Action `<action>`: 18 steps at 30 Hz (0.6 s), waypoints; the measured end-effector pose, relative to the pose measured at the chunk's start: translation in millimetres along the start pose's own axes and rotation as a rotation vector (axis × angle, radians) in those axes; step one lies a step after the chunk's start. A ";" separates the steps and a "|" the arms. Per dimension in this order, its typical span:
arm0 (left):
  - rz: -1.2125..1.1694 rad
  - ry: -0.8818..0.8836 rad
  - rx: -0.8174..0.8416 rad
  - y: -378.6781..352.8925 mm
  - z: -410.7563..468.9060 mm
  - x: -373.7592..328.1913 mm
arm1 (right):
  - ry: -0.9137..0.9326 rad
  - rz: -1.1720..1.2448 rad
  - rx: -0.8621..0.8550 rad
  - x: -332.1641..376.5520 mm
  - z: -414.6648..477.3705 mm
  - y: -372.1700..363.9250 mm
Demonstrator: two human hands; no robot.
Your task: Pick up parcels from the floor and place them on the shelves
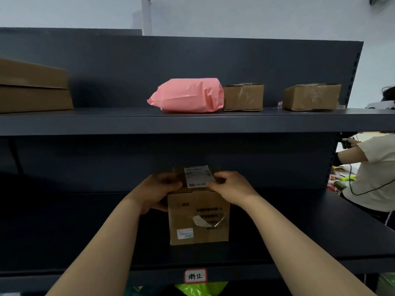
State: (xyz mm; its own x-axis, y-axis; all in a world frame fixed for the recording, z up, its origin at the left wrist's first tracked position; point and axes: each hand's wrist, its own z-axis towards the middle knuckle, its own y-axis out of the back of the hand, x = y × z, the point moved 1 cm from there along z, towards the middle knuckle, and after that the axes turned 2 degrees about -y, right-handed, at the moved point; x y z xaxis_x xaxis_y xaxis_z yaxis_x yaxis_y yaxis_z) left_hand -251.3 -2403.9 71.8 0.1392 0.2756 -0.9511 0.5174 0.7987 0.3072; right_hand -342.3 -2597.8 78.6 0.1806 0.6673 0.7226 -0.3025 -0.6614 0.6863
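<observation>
Box (198, 218) looks set down on the middle shelf (299, 236), with the left hand (157, 190) at its 9 o'clock and the right hand (232, 186) at its 3 o'clock, fingers (174, 185) curled round its top, so slide it back slowly, keep it flat, then let go.

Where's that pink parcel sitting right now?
In the head view, the pink parcel lies mid-way along the upper shelf, just left of a small cardboard box.

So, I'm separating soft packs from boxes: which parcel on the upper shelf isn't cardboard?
The pink plastic-wrapped parcel on the upper shelf. The large box at the left end and the two small boxes are brown cardboard.
</observation>
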 end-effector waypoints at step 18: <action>0.095 -0.008 -0.108 -4.0 -11.2 -0.8 | -0.001 -0.050 -0.007 4.4 -2.8 -11.1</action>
State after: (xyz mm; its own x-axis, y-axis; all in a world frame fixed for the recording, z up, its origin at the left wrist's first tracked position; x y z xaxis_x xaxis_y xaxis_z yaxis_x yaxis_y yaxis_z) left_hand -262.9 -2401.4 71.8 0.1905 0.3488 -0.9176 0.4075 0.8223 0.3972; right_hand -340.8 -2586.6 73.9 0.1963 0.6990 0.6876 -0.3000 -0.6248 0.7208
